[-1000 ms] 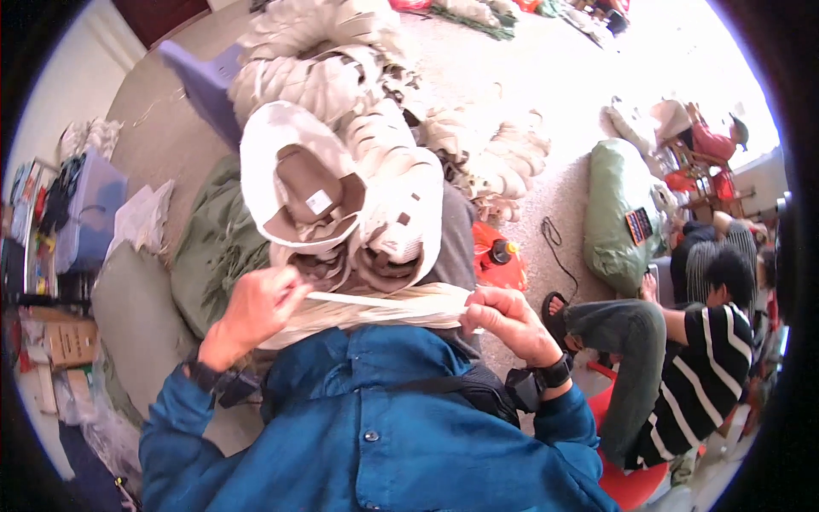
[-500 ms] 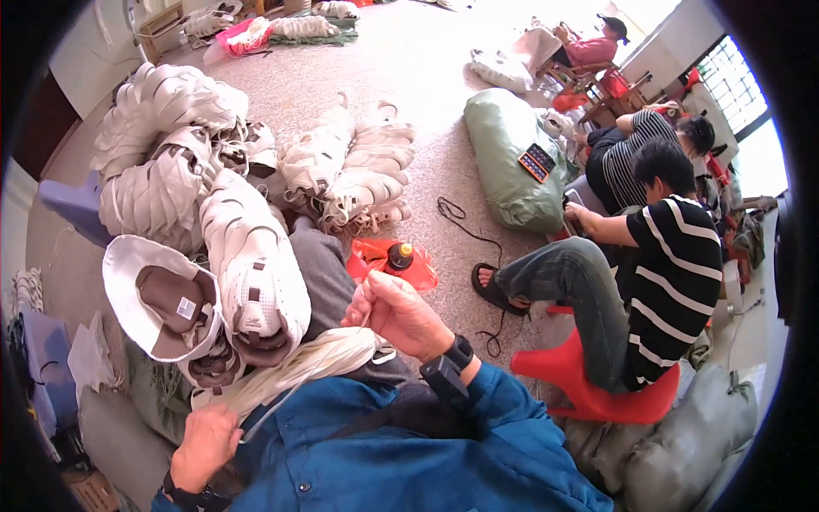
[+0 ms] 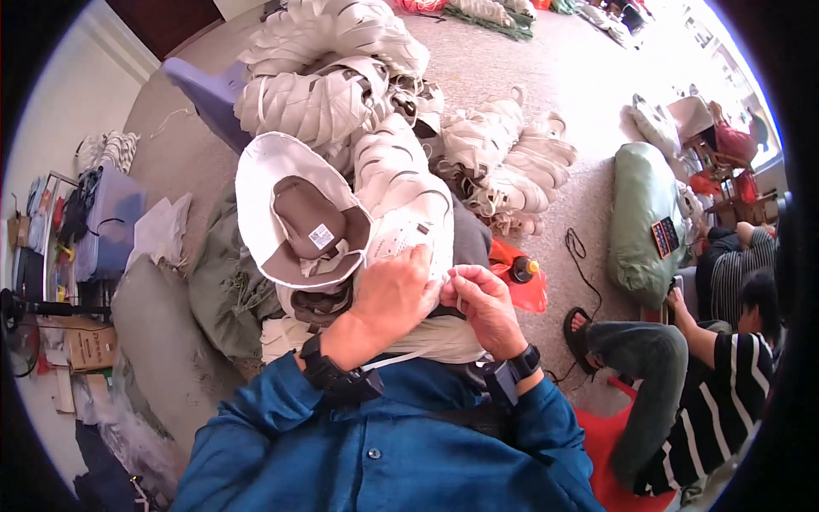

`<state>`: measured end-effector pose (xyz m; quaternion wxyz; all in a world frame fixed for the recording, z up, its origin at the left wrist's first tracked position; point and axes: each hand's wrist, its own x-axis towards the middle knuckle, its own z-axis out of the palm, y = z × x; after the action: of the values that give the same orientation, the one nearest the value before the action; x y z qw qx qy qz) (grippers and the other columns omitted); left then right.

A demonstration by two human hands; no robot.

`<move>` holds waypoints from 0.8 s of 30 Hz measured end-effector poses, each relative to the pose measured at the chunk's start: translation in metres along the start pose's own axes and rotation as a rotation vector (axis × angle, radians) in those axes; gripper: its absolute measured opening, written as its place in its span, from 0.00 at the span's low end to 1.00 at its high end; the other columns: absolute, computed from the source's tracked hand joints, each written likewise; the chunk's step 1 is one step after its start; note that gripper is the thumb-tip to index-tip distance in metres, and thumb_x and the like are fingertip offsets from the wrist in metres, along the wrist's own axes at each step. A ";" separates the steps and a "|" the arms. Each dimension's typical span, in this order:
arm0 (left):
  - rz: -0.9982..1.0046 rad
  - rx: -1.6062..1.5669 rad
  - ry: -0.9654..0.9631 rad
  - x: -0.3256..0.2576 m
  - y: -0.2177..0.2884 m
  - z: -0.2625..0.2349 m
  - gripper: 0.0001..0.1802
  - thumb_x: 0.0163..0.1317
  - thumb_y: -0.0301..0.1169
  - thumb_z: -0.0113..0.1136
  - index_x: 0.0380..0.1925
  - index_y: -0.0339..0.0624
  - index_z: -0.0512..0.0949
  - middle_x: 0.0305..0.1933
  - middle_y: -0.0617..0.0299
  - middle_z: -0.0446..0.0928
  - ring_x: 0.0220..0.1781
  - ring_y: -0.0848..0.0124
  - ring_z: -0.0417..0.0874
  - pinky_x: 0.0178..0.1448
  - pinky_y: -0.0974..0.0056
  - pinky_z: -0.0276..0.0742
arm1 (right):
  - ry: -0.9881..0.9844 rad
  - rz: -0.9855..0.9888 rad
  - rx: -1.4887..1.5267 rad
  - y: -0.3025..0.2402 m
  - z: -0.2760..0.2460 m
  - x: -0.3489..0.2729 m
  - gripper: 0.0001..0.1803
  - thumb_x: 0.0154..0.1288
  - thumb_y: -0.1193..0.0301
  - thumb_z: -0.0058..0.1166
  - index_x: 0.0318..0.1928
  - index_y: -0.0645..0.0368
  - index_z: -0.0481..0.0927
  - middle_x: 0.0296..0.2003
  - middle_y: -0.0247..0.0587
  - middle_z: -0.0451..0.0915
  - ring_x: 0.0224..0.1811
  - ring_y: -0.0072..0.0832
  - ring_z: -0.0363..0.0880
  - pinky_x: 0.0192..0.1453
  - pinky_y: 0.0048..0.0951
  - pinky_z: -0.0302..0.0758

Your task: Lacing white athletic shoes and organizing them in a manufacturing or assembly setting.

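Close against the blue shirt, both hands meet over a stack of cream bucket hats (image 3: 401, 230) piled in the lap. The left hand (image 3: 394, 294) lies curled over the top of the stack, fingers closed on the cloth and pressing it down; the right hand (image 3: 479, 303) is pinched shut on a thin pale cord or strap (image 3: 394, 360) at the stack's edge — a strand of it trails back toward the left wrist. My judgement is that the bundle is being tied, and the next move calls for keeping the stack compressed while the cord is drawn tight.

Just left of the hands, one hat (image 3: 290, 218) lies brim-up, showing a brown lining with a small white square label (image 3: 321, 236) sewn inside. Right of the stack sits a red bag (image 3: 522, 294) with a dark bottle (image 3: 522, 270), orange-capped. Farther out, tied hat bundles (image 3: 333, 85) cover the carpet, a green sack (image 3: 641, 213) carries a small dark tag, and a cardboard box (image 3: 85, 343) stands at far left.
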<state>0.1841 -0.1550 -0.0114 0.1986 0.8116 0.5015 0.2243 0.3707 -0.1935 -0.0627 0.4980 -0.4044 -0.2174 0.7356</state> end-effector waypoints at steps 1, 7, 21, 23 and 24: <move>-0.009 -0.020 0.023 0.000 -0.001 0.002 0.18 0.60 0.39 0.69 0.39 0.37 0.76 0.33 0.49 0.81 0.37 0.48 0.84 0.40 0.50 0.78 | -0.018 -0.010 -0.021 0.001 0.001 0.005 0.09 0.75 0.72 0.56 0.50 0.63 0.80 0.38 0.39 0.85 0.39 0.25 0.85 0.49 0.26 0.82; -0.293 -0.485 -0.114 -0.005 0.003 -0.016 0.18 0.57 0.25 0.65 0.48 0.34 0.76 0.22 0.60 0.73 0.25 0.71 0.76 0.32 0.63 0.73 | 0.018 -0.174 -0.277 -0.009 0.011 0.012 0.09 0.74 0.74 0.56 0.49 0.65 0.82 0.33 0.36 0.85 0.33 0.20 0.83 0.42 0.22 0.81; -0.231 -0.510 -0.122 -0.012 -0.002 -0.008 0.27 0.58 0.26 0.64 0.59 0.32 0.75 0.22 0.60 0.72 0.24 0.71 0.74 0.32 0.62 0.72 | -0.067 -0.569 -1.288 -0.047 0.031 0.033 0.03 0.68 0.77 0.54 0.38 0.65 0.78 0.28 0.46 0.82 0.29 0.36 0.83 0.33 0.35 0.77; -0.218 -0.521 -0.081 -0.013 0.000 -0.007 0.26 0.58 0.27 0.64 0.58 0.32 0.76 0.22 0.59 0.73 0.24 0.69 0.75 0.33 0.62 0.73 | -0.088 -0.723 -1.422 -0.050 0.037 0.032 0.02 0.67 0.77 0.54 0.37 0.64 0.77 0.28 0.51 0.81 0.30 0.45 0.83 0.33 0.40 0.76; -0.214 -0.523 -0.082 -0.013 0.000 -0.006 0.26 0.58 0.27 0.64 0.58 0.32 0.76 0.22 0.59 0.73 0.24 0.69 0.75 0.33 0.62 0.73 | -0.098 -0.710 -1.471 -0.052 0.039 0.031 0.02 0.67 0.77 0.53 0.37 0.63 0.76 0.29 0.54 0.81 0.32 0.50 0.81 0.34 0.44 0.75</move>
<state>0.1759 -0.1660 -0.0086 0.4439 0.6835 0.5010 0.2910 0.3624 -0.1407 -0.0146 0.2987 -0.5023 -0.7811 0.2199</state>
